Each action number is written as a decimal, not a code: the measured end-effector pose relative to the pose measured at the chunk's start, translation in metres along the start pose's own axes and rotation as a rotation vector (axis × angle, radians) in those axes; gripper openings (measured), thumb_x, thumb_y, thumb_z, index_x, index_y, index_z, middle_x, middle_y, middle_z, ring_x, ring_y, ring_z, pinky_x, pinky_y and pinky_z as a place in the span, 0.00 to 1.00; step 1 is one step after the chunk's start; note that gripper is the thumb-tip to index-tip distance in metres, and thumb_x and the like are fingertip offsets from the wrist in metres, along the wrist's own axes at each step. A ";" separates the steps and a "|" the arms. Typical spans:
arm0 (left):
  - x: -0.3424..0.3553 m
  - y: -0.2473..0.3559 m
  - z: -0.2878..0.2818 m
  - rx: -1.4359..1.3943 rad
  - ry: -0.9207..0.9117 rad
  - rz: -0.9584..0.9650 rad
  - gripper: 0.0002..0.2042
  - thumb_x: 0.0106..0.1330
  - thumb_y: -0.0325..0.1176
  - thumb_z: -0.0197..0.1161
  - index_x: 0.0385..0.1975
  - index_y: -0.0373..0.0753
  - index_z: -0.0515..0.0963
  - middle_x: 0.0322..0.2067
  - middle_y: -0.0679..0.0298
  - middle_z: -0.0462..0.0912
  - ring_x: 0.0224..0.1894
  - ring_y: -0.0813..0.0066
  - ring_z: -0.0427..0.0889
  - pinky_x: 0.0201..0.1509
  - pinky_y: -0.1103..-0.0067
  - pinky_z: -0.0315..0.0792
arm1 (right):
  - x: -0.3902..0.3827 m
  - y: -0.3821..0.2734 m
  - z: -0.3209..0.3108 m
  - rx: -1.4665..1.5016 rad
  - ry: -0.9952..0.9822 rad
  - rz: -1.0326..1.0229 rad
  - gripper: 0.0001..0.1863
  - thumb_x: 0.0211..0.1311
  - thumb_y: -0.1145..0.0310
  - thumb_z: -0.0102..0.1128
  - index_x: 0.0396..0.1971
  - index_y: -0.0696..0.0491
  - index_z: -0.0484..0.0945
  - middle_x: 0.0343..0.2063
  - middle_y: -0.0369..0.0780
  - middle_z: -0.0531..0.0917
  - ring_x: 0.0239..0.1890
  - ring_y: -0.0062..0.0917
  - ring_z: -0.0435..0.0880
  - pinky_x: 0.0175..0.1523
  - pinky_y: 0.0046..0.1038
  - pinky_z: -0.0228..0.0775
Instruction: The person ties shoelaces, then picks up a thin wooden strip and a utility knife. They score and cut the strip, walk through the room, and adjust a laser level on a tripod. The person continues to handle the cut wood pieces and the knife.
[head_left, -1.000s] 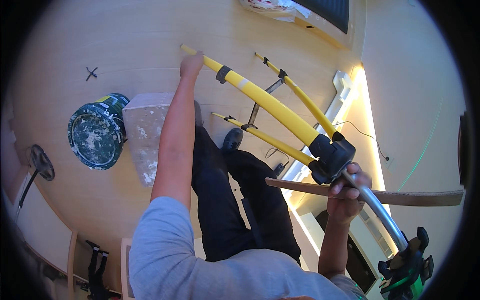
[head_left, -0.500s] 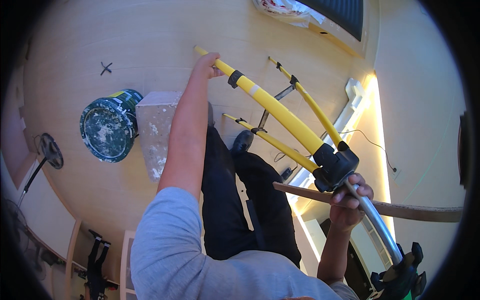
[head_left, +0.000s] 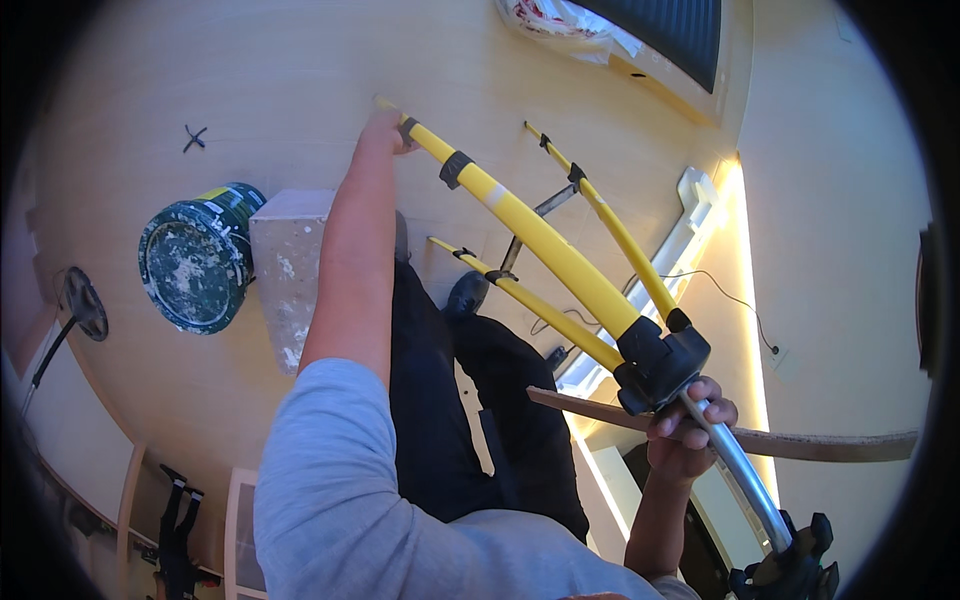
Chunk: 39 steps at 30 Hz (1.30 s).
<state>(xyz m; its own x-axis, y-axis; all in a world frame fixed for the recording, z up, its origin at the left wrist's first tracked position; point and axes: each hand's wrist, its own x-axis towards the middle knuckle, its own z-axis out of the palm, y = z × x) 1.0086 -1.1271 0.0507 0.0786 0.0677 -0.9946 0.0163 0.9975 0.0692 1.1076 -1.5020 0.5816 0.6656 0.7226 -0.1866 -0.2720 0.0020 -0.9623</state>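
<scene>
A yellow tripod point(head_left: 545, 232) with black joints lies slantwise across my front, its legs spread. My left hand point(head_left: 385, 128), arm stretched far out, is closed round the far end of its longest leg, beside a black clamp. My right hand point(head_left: 692, 415) wraps its fingers around the silver centre pole point(head_left: 738, 468), just below the black hub point(head_left: 662, 362). A black head with knobs point(head_left: 790, 565) sits at the pole's near end, partly cut off by the dark rim. A long brown strip point(head_left: 830, 446) passes behind the right hand; whether the fingers touch it, I cannot tell.
A paint-spattered green bucket point(head_left: 195, 265) and a stained pale box point(head_left: 290, 270) stand left of my legs. A small black cross-shaped piece point(head_left: 195, 138) lies on the floor. Another person point(head_left: 175, 540) is at lower left. A cable point(head_left: 735, 298) runs by the lit wall edge.
My left hand has shifted outward along the leg, baring a black clamp it covered before. The right hand keeps its hold on the pole. The whole view has shifted slightly.
</scene>
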 end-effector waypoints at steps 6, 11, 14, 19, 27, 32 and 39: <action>-0.001 -0.020 -0.008 0.294 0.081 0.134 0.10 0.75 0.42 0.55 0.46 0.45 0.75 0.36 0.61 0.80 0.35 0.65 0.83 0.34 0.61 0.79 | -0.001 -0.001 0.001 -0.030 0.009 -0.010 0.16 0.66 0.66 0.68 0.51 0.53 0.79 0.55 0.53 0.79 0.34 0.31 0.90 0.40 0.25 0.87; -0.018 -0.008 -0.013 0.489 0.100 0.216 0.15 0.73 0.52 0.59 0.35 0.47 0.77 0.29 0.65 0.78 0.28 0.70 0.79 0.36 0.70 0.73 | 0.001 -0.002 0.001 -0.015 0.015 0.000 0.16 0.66 0.65 0.68 0.51 0.52 0.79 0.54 0.51 0.79 0.35 0.29 0.90 0.40 0.27 0.86; -0.022 -0.001 -0.012 0.381 0.067 0.076 0.14 0.74 0.49 0.59 0.38 0.44 0.78 0.32 0.63 0.79 0.33 0.66 0.81 0.44 0.65 0.74 | 0.002 -0.001 -0.002 -0.017 -0.008 -0.008 0.16 0.66 0.65 0.68 0.51 0.52 0.79 0.54 0.51 0.79 0.35 0.29 0.90 0.40 0.27 0.86; -0.017 -0.010 -0.016 -0.067 0.004 -0.075 0.11 0.76 0.41 0.56 0.44 0.40 0.77 0.39 0.61 0.81 0.42 0.60 0.82 0.54 0.55 0.76 | -0.002 0.001 0.000 -0.056 0.005 -0.022 0.16 0.66 0.64 0.68 0.51 0.51 0.79 0.55 0.50 0.79 0.35 0.28 0.90 0.42 0.27 0.85; -0.014 -0.016 -0.029 -0.119 -0.134 -0.031 0.10 0.75 0.37 0.56 0.46 0.37 0.77 0.42 0.57 0.82 0.47 0.56 0.83 0.57 0.53 0.78 | 0.003 0.000 0.005 -0.093 -0.013 -0.038 0.19 0.65 0.62 0.68 0.53 0.51 0.77 0.57 0.53 0.78 0.37 0.31 0.90 0.47 0.28 0.84; -0.016 -0.019 -0.031 -0.084 -0.142 -0.007 0.11 0.76 0.38 0.55 0.44 0.37 0.78 0.39 0.56 0.84 0.44 0.57 0.85 0.53 0.54 0.81 | 0.008 -0.002 0.014 -0.089 -0.018 -0.032 0.20 0.66 0.63 0.67 0.54 0.52 0.77 0.59 0.56 0.77 0.38 0.32 0.91 0.50 0.30 0.85; -0.018 -0.018 -0.022 0.022 -0.089 0.040 0.11 0.76 0.38 0.51 0.46 0.40 0.77 0.39 0.57 0.83 0.37 0.61 0.85 0.40 0.60 0.84 | 0.015 -0.004 0.029 -0.094 -0.026 -0.027 0.20 0.67 0.63 0.65 0.56 0.54 0.77 0.60 0.57 0.75 0.40 0.33 0.90 0.46 0.27 0.87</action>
<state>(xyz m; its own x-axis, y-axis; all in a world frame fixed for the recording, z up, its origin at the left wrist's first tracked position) 0.9846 -1.1458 0.0651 0.1681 0.1039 -0.9803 0.0332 0.9933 0.1110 1.0984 -1.4704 0.5883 0.6532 0.7409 -0.1562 -0.1867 -0.0422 -0.9815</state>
